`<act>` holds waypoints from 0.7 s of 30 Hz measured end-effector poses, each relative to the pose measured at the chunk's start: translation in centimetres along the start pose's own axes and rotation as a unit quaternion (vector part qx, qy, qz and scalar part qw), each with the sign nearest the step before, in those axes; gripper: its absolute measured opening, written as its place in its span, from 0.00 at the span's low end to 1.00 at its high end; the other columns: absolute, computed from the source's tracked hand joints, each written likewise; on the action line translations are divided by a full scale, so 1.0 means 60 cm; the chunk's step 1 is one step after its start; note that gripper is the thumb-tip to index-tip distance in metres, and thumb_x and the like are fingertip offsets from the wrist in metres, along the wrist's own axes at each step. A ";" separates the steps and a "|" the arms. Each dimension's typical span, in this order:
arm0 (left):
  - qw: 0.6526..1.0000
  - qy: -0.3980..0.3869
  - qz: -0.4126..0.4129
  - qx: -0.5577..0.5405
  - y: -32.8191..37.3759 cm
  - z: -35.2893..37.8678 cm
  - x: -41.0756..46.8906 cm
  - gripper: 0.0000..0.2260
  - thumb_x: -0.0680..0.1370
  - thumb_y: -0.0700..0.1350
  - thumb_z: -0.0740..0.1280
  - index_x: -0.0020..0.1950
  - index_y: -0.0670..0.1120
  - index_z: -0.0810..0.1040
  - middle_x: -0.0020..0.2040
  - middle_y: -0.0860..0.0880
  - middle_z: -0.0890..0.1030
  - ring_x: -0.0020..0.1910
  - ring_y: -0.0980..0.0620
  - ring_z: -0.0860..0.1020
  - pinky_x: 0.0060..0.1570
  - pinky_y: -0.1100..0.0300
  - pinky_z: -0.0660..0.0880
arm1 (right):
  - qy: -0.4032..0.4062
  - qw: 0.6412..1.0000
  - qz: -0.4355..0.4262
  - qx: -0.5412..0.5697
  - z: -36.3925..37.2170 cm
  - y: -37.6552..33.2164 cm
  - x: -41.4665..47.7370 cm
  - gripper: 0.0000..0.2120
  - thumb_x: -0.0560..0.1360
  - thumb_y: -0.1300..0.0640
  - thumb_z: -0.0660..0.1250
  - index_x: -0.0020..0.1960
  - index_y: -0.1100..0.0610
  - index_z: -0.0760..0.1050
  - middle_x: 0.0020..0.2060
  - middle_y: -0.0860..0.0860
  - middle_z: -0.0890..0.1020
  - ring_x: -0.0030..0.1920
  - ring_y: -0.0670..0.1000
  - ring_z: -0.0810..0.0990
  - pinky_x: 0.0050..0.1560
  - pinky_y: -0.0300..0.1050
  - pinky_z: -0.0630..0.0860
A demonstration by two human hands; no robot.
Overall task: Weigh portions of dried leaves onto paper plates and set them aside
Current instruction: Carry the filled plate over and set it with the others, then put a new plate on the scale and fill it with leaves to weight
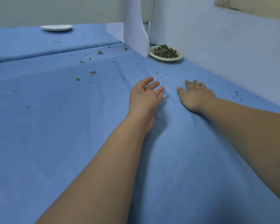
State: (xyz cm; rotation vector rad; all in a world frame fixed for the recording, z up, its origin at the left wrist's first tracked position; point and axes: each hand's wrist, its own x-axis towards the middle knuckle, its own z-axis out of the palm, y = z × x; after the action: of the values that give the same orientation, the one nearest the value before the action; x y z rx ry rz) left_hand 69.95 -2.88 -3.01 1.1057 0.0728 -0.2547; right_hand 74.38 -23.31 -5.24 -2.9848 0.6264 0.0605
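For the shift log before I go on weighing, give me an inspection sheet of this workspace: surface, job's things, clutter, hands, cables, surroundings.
Surface: blue cloth, creased in the middle.
Job's things: paper plate holding dried leaves in the far right corner; white plate at the far left edge, contents not visible; no scale seen.
Clutter: leaf bits scattered over the cloth.
Hands: left hand open, fingers relaxed; right hand open, flat on the cloth.
Cables: nothing seen.
Surroundings: upright white panel beside the leaf plate; pale wall on the right.
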 end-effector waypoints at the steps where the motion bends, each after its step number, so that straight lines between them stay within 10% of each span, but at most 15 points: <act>1: 0.997 -0.011 0.035 0.067 -0.010 0.000 -0.001 0.21 0.81 0.29 0.60 0.73 0.43 0.72 0.59 0.49 0.80 0.60 0.52 0.82 0.62 0.58 0.79 | -0.007 1.000 -0.012 -0.005 -0.002 0.010 -0.029 0.34 0.81 0.34 0.43 0.83 0.49 0.47 0.82 0.51 0.47 0.81 0.55 0.46 0.78 0.60 0.45; 10: 0.900 -0.061 0.106 0.418 -0.043 0.050 -0.189 0.17 0.79 0.33 0.63 0.67 0.38 0.80 0.61 0.42 0.84 0.63 0.49 0.81 0.66 0.62 0.72 | -0.097 0.993 -0.067 -0.022 -0.094 0.118 -0.389 0.31 0.82 0.41 0.57 0.81 0.52 0.58 0.79 0.53 0.63 0.78 0.56 0.63 0.76 0.48 0.61; 15: 0.917 -0.094 0.158 0.354 -0.092 0.103 -0.407 0.21 0.77 0.30 0.59 0.67 0.39 0.79 0.61 0.44 0.83 0.60 0.50 0.82 0.66 0.53 0.76 | 0.152 0.982 -0.085 0.077 -0.158 0.179 -0.587 0.28 0.81 0.48 0.60 0.79 0.51 0.63 0.72 0.51 0.74 0.70 0.56 0.73 0.66 0.48 0.70; 21: 0.883 -0.210 0.270 0.322 -0.081 0.209 -0.643 0.19 0.77 0.33 0.60 0.63 0.42 0.83 0.57 0.48 0.85 0.58 0.54 0.83 0.62 0.54 0.77 | 0.255 0.945 -0.043 0.202 -0.194 0.244 -0.837 0.27 0.78 0.61 0.58 0.76 0.48 0.69 0.64 0.50 0.81 0.61 0.52 0.79 0.55 0.42 0.71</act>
State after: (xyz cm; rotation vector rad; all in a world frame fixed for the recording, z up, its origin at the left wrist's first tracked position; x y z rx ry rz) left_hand 30.58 -9.68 5.47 1.6534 -0.7531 -0.0003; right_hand 22.75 -17.72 8.06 -2.6096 0.4706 -0.7697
